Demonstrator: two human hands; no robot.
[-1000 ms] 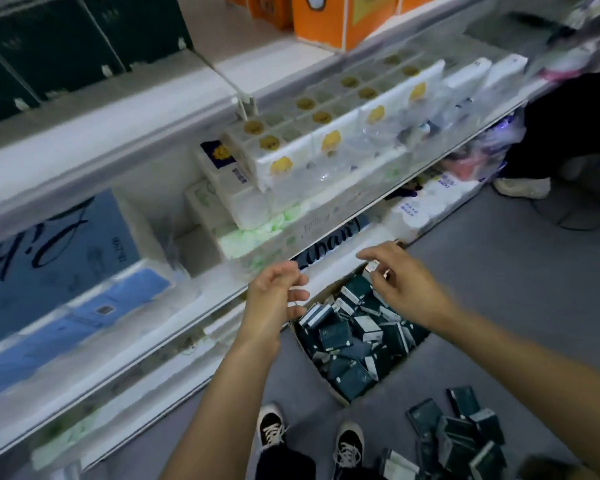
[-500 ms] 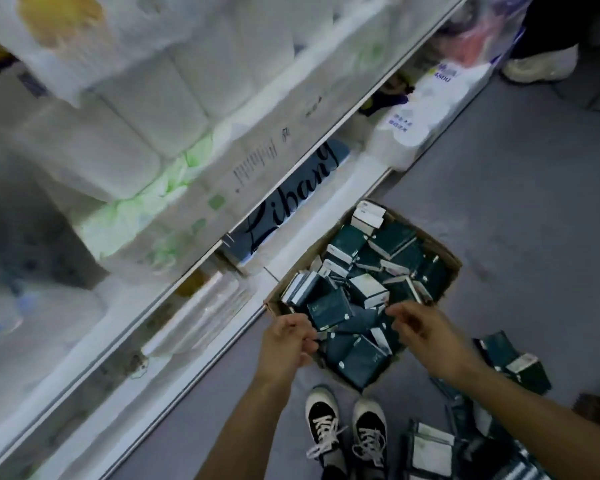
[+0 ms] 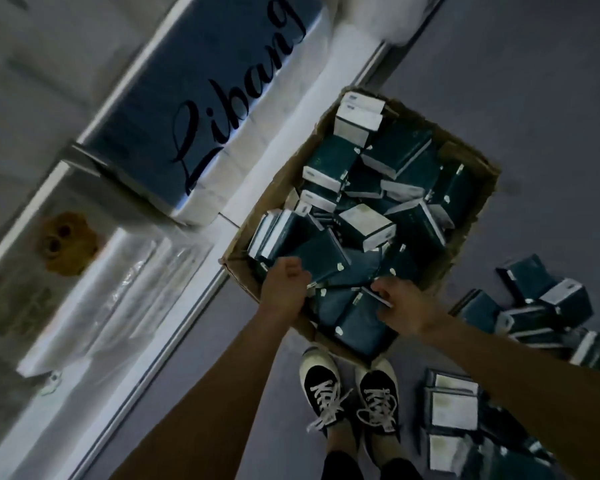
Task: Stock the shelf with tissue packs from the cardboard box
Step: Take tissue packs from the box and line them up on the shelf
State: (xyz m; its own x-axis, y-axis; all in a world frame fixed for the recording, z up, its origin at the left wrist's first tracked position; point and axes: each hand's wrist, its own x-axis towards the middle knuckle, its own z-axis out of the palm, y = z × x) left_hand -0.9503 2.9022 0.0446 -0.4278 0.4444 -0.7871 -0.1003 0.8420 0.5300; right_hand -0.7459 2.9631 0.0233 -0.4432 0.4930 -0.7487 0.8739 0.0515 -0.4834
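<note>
Both hands [image 3: 340,299] reach into cardboard box [image 3: 478,188] beside "Libang" pack [image 3: 201,109].

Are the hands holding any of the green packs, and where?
Cannot tell: left hand and right hand reach among dark green tissue packs; no grip shows.

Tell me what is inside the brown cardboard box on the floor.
The brown cardboard box holds a loose jumble of dark green tissue packs with white sides. Both hands reach in at its near edge. The box bottom is covered by the packs.
</note>
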